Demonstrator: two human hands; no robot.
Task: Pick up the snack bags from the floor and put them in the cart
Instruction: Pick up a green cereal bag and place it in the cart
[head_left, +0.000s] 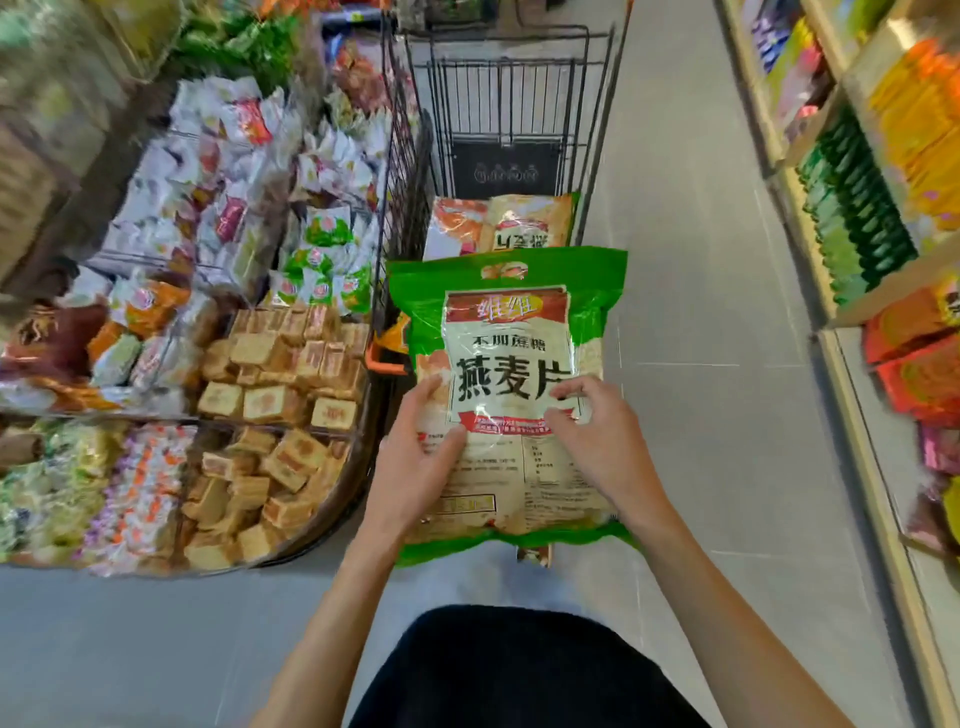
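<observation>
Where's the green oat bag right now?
Centre of the head view: the green oat bag is held by the left hand and right hand over the cart's near end.

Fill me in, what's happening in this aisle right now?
A person holds a green oat bag in both hands, left hand and right hand on its lower half, over the near end of the black wire cart. Another bag already lies in the cart. Bins of wrapped snacks stand to the left.
</observation>
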